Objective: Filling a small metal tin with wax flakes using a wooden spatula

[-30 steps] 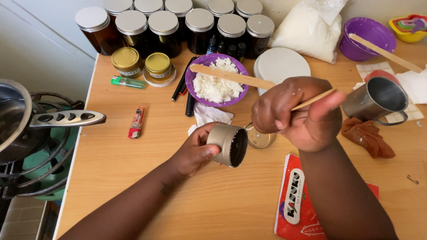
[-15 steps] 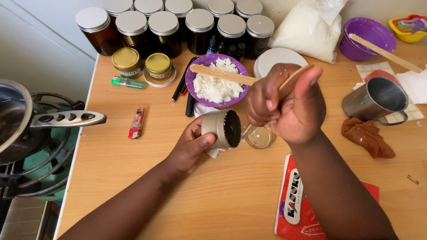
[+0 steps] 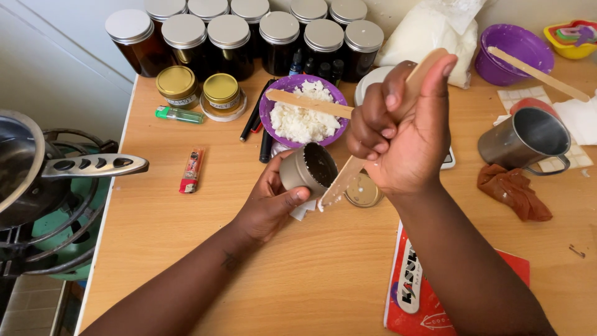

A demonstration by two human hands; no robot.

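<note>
The small metal tin (image 3: 308,169) is tipped on its side just above the tabletop (image 3: 186,249), its dark open mouth turned toward the right hand. The left hand (image 3: 270,202) has its grip closed around the tin, thumb along the lower edge and fingers behind it. A scrap of white paper (image 3: 303,210) shows under that hand.

The right hand (image 3: 404,134) is a closed fist gripping a flat wooden stick (image 3: 348,177). The stick runs slantwise through the fist, its top end poking out above the thumb and its lower end, smeared with white wax, lying just beside the tin's mouth. Whether the tip touches the rim cannot be told. Just below the fist lies a round lid (image 3: 364,191) flat on the tabletop.

Behind the hands stands a purple bowl (image 3: 273,106) of white flakes with another wooden stick (image 3: 305,103) laid across it. Dark pens (image 3: 254,118) lie to its left. Further left are two small gold-lidded jars (image 3: 199,92), a green lighter (image 3: 179,114) and a red lighter (image 3: 191,170). A row of dark jars (image 3: 249,37) with silver lids lines the back edge, next to a white bag (image 3: 429,31). To the right are a second purple bowl (image 3: 497,59), a steel mug (image 3: 525,140) and a brown cloth (image 3: 513,191). A red packet (image 3: 410,292) lies under the right forearm. A pan handle (image 3: 93,166) juts in from the stove on the left.
</note>
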